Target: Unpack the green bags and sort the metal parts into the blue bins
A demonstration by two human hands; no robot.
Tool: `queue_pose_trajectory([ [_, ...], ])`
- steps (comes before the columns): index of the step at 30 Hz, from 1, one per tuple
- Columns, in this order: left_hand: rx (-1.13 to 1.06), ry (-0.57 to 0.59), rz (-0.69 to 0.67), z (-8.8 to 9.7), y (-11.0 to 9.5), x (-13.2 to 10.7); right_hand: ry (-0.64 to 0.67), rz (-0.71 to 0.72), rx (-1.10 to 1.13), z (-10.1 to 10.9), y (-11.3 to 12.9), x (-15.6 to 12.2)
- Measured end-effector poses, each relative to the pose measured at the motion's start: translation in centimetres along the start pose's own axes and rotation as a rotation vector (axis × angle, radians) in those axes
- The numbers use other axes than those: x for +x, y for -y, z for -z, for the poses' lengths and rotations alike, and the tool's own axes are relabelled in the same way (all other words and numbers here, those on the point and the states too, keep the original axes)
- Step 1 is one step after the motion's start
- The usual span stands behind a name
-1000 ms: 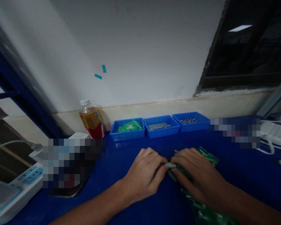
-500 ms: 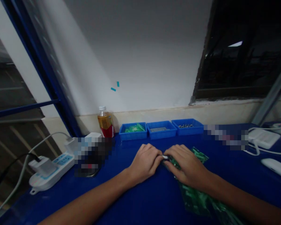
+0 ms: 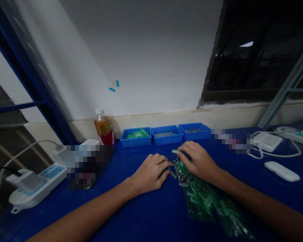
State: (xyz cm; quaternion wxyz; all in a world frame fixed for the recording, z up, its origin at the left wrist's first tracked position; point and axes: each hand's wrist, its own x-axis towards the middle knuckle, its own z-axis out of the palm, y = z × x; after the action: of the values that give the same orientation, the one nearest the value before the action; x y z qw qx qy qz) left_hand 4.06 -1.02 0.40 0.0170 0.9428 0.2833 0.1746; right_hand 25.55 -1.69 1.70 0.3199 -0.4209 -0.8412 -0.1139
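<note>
The right hand (image 3: 198,162) has lifted off the green parts bag (image 3: 209,205), pinching one small metal piece (image 3: 175,152) above its mouth; the left hand (image 3: 151,171), curled, rests just left, fingertips touching spilled pieces

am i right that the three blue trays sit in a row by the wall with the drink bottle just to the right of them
Not quite. The head view shows the three blue trays in a row by the wall, but the drink bottle stands just to the left of them, not the right. To their right is only a blurred patch.
</note>
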Motion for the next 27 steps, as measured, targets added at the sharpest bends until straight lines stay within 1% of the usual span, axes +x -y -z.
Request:
queue_pose_trajectory([
  [3,-0.005,0.034,0.002,-0.1,0.1,0.0,-0.019,-0.018,0.004,-0.3,-1.1,0.0],
  [7,-0.028,0.034,0.034,-0.1,0.2,0.0,-0.071,-0.018,0.061,-0.5,-2.7,0.9],
  [11,-0.077,0.052,0.063,0.0,0.3,0.2,-0.148,-0.112,0.084,-0.1,-4.8,3.6],
  [14,-0.121,0.088,0.069,0.1,0.4,0.2,-0.134,-0.16,0.081,-0.4,-6.8,6.3],
  [17,-0.166,0.112,0.064,0.2,0.6,0.2,-0.057,-0.189,0.106,-1.5,-8.7,8.8],
  [20,-0.218,0.134,0.052,0.2,0.8,0.2,0.089,-0.197,0.152,-3.1,-9.7,10.5],
  [24,-0.307,0.183,0.058,0.0,1.3,0.3,0.328,-0.143,0.205,-4.7,-9.2,11.8],
  [27,-0.333,0.188,0.068,-0.9,1.8,0.3,0.431,-0.108,0.213,-5.1,-8.4,12.5],
])
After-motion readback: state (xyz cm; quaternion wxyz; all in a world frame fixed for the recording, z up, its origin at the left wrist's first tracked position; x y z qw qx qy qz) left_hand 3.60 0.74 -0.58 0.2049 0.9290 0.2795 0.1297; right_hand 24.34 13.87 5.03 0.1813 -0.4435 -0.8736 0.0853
